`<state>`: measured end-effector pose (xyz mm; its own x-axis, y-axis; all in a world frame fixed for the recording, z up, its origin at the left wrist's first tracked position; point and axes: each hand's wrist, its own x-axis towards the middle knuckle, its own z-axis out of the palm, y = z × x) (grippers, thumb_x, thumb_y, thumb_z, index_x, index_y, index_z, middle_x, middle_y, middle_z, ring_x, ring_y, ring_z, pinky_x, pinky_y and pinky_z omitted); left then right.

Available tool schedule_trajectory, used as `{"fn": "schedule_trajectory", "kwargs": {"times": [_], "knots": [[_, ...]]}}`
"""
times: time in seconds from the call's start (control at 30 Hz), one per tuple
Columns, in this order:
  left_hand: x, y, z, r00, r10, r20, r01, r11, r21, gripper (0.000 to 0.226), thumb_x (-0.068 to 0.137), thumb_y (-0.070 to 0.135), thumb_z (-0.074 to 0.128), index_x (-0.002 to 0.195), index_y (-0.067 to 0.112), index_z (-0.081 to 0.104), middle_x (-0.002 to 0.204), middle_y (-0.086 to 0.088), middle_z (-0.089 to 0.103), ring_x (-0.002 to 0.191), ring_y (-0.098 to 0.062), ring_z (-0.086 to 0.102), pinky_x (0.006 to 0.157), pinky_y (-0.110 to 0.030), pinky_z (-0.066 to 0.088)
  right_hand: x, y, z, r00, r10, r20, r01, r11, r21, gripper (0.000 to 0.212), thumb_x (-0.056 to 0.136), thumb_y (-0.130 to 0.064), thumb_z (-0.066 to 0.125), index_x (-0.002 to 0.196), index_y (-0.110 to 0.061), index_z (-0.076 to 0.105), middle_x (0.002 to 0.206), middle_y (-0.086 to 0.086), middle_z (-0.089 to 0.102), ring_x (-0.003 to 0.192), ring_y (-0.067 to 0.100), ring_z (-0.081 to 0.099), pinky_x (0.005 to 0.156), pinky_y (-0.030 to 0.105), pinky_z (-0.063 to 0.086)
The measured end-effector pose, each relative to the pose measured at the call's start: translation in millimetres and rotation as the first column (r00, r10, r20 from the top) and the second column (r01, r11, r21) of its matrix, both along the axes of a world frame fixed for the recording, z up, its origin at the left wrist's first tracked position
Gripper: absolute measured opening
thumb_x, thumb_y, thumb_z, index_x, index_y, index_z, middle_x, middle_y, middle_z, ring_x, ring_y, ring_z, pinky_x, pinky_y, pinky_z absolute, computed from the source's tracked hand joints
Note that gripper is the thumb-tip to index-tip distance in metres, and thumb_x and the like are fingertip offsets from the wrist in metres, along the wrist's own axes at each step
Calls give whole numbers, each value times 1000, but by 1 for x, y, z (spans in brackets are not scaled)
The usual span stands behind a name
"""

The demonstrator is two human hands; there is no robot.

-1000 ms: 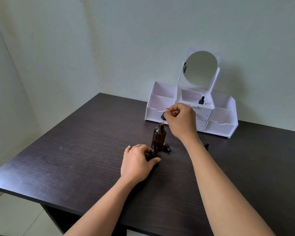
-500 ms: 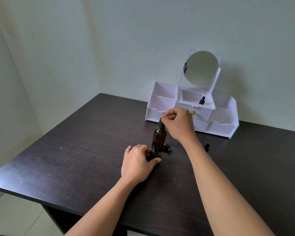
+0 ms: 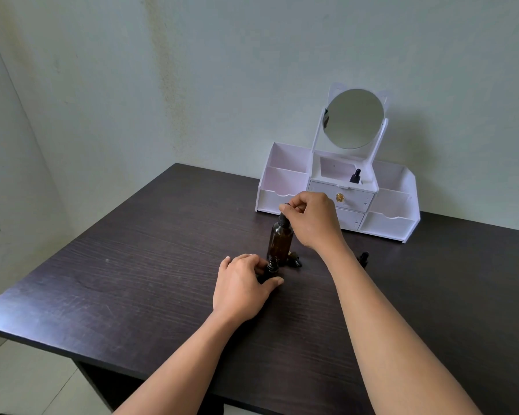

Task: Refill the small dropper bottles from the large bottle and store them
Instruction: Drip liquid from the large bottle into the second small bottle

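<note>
Left hand (image 3: 240, 286): rests on the dark table (image 3: 132, 265), fingers curled round the small dropper bottle (image 3: 272, 265), thumb lying along its near side. The bottle stands upright with its threaded neck uncapped.

Large bottle (image 3: 279, 244): amber, upright, just beyond the small dropper bottle at its 12 o'clock; whether they touch cannot be told.

Dropper cap (image 3: 284, 218): black, at the large bottle's neck. Whether it is seated cannot be told.

Right hand (image 3: 312, 220): fingertips closed together, pinching the top of the dropper cap from 3 o'clock.

A small dark item (image 3: 295, 261) lies at the large bottle's 4 o'clock. A second small bottle (image 3: 363, 257) stands beyond the right forearm. A third (image 3: 355, 176) stands in the centre compartment of the white organizer (image 3: 387, 223), at 1 o'clock from the large bottle.
</note>
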<state>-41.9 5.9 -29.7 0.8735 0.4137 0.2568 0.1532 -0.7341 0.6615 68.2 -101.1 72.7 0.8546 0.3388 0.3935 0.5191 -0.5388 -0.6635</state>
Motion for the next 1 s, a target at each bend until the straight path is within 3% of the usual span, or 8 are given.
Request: {"fn": "schedule_trajectory", "kwargs": {"times": [0.17, 0.37, 0.57, 0.77, 1.0], "knots": [[0, 0, 0, 1000, -1, 0, 1, 1000, 2, 33, 81, 58, 72, 102, 34, 66, 100, 19, 64, 100, 0, 59, 121, -39, 23, 1, 0, 1, 1000, 2, -23, 0, 997, 73, 12, 86, -25, 75, 86, -14, 73, 64, -8, 63, 61, 4, 59, 63, 20, 49], [0, 0, 0, 1000, 6, 7, -6, 1000, 5, 32, 81, 59, 72, 99, 34, 66, 96, 19, 63, 97, -1, 58, 120, -39, 24, 1, -1, 1, 1000, -8, 23, 7, 999, 40, 12, 90, -21, 72, 80, -13, 71, 62, -9, 59, 59, 3, 54, 62, 21, 43], [1, 0, 0, 1000, 2, 9, -2, 1000, 0, 30, 81, 58, 73, 98, 35, 65, 94, 20, 62, 97, 0, 58, 120, -40, 25, 0, 2, 2, 1000, -4, -12, 5, 996, 89, 11, 86, -23, 75, 86, -13, 73, 64, -7, 63, 61, 3, 59, 66, 20, 51], [1, 0, -2, 1000, 10, 18, -10, 1000, 3, 31, 80, 58, 73, 98, 34, 66, 95, 19, 63, 98, 0, 58, 120, -39, 24, 0, 0, 2, 1000, -15, 8, 14, 998, 63, 12, 89, -20, 72, 78, -15, 69, 61, -9, 59, 58, 3, 55, 61, 21, 43], [2, 0, -1, 1000, 4, 2, -4, 1000, -3, 31, 81, 58, 73, 100, 35, 66, 97, 19, 64, 99, 0, 59, 121, -41, 24, 0, 0, 1, 999, -11, -36, 15, 994, 108, 12, 84, -24, 77, 82, -13, 73, 59, -8, 62, 53, 1, 56, 58, 15, 42]]}}
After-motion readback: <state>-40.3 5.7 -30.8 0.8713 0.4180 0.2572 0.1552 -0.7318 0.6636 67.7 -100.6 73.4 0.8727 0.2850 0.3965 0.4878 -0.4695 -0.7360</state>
